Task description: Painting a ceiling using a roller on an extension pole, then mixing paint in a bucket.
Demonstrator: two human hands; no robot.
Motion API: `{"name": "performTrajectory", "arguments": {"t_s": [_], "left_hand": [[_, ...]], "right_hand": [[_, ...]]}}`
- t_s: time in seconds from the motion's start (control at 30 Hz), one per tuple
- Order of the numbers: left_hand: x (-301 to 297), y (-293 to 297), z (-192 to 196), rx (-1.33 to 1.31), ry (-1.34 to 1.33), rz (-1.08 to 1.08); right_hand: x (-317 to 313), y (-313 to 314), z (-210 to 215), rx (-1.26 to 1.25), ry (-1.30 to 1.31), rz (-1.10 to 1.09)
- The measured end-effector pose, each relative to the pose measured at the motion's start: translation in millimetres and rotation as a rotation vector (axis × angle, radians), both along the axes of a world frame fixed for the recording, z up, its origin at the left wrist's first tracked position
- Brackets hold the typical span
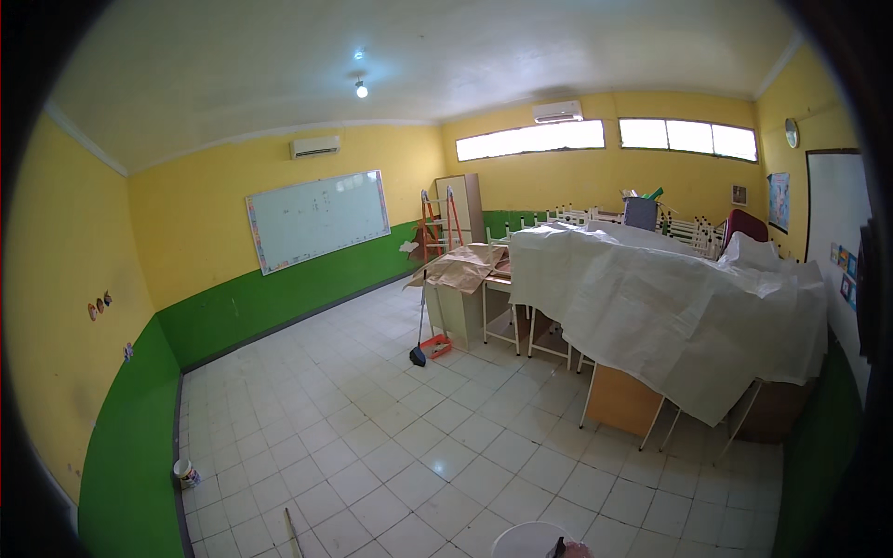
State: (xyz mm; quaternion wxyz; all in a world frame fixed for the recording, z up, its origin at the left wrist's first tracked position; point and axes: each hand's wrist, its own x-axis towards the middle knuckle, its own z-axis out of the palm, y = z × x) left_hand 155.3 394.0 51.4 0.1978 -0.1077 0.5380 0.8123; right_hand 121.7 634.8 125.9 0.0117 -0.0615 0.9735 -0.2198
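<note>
Neither of my hands can be made out in the head view. At the lower edge stands a white bucket (526, 540), cut off by the frame. A small dark object (559, 547) and a pinkish shape beside it show at the bucket's right side; what they are I cannot tell. Further left, a thin pole (293, 533) slants up from the lower edge. A small white tub (187, 474) with a coloured label is by the left wall.
White sheeting (642, 302) drapes over desks on the right, and brown paper (465, 267) covers a cabinet. A broom (419, 355) and a red dustpan (435, 347) are beside it. An orange stepladder (440, 228) stands behind. A whiteboard (319, 221) hangs on the yellow-green wall.
</note>
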Motion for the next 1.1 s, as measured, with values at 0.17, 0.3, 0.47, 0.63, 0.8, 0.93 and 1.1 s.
{"name": "performTrajectory", "arguments": {"t_s": [0.17, 0.3, 0.47, 0.63, 0.8, 0.93, 1.1], "left_hand": [[-14.5, 21.8, -0.1, -0.076, 0.016, -0.056], [-25.0, 26.4, -2.7, -0.037, 0.009, 0.072], [-24.6, 31.2, -10.1, -0.006, 0.213, 0.129], [-28.8, 19.9, -39.4, -0.063, 0.106, -0.029], [-32.7, 0.3, -29.0, 0.0, 0.042, -0.119], [-24.8, -10.8, -40.6, 0.016, 0.002, 0.011], [-18.6, -7.8, -18.7, 0.039, 0.013, 0.009]], "right_hand": [[-19.2, 2.9, -12.5, -0.425, -0.087, -0.073], [-28.5, 13.1, 5.4, -0.18, 0.228, -0.13], [-13.5, 17.5, 40.2, 0.053, 0.125, -0.074], [-29.8, -4.8, 0.8, -0.341, -0.243, -0.029], [-55.5, -20.8, -4.0, -0.541, -0.053, -0.188], [-53.2, -14.2, 2.7, -0.067, 0.111, -0.136], [-25.0, -16.4, 34.9, 0.092, -0.141, -0.044]]}}
